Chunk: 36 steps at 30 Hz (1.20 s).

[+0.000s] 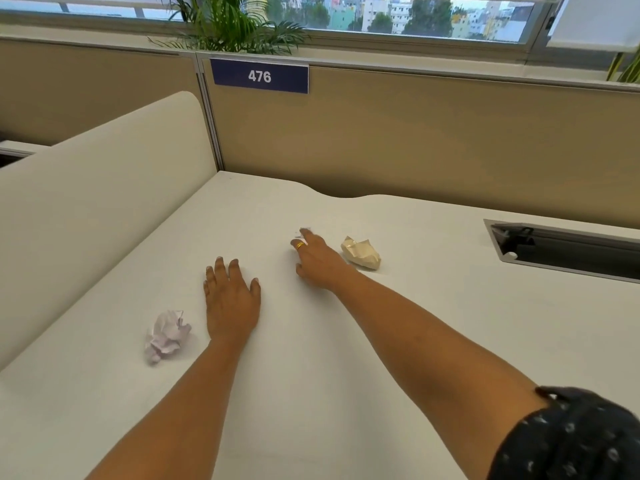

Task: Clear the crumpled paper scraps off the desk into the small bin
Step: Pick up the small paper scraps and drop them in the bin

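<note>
Desk [346,358]: white top, and both my bare arms reach out over it.

Left hand [232,303]: palm down, flat on the desk, fingers straight and a little spread. It holds nothing.

Right hand [320,263]: stretched further forward than the left, with a gold ring [300,245] on one finger. The fingertips are blurred and sit at a small white bit [301,232] on the desk. I cannot tell whether my fingers pinch it, only touch it, or hang loose above it.

Beige scrap [361,253]: a crumpled ball lying on the desk just to the right of my right hand. It is close to the hand but apart from it.

Pale scrap [166,336]: crumpled, white to lilac, lying on the desk just left of my left wrist. It is not touched.

Sleeve [571,438]: dark and patterned, on my right upper arm at the bottom right.

Cable slot [568,252]: a grey-framed opening set in the desk at the far right.

Side panel [104,202]: cream with a rounded corner, standing along the desk's left edge.

Back partition [433,140]: tan, bearing a blue label [259,76] that reads 476.

Plant [228,26]: green fronds behind the partition, in front of a window [415,15].
</note>
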Available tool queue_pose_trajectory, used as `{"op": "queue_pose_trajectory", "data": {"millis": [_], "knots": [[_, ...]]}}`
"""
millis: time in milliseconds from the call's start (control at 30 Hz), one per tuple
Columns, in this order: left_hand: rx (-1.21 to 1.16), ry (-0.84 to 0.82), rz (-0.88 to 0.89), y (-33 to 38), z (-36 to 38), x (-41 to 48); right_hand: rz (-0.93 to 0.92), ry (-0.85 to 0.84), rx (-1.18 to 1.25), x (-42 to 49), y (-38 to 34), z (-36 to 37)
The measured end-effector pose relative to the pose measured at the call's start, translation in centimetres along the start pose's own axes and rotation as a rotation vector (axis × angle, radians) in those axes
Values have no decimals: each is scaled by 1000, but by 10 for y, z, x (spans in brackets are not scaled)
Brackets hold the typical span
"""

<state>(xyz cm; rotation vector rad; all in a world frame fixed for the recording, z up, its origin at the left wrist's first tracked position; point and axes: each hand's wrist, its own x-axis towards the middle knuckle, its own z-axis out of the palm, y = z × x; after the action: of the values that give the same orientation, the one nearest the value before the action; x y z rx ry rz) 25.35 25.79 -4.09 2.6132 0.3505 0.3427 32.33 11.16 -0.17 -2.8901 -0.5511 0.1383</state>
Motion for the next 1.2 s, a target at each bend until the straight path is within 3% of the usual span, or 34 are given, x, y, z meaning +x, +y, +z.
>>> {"op": "queue_pose_trajectory", "data": {"millis": [133,267,367,467,733,1033,1200], "knots": [[-7,18,5,-2,3,1,45,42,12,26,3,4],[-15,38,36,-5,8,1,107,-26,45,43,5,10],[-32,52,51,-5,9,-1,98,-80,6,45,7,13],[-64,53,45,-4,8,-3,58,-20,-8,37,5,15],[-142,15,76,2,-1,-11,-7,134,-76,-3,-4,13],[-18,33,236,10,-12,-55,-36,136,18,-82,4,9],[-103,30,275,23,-15,-91,-41,101,21,-131,17,6]]}}
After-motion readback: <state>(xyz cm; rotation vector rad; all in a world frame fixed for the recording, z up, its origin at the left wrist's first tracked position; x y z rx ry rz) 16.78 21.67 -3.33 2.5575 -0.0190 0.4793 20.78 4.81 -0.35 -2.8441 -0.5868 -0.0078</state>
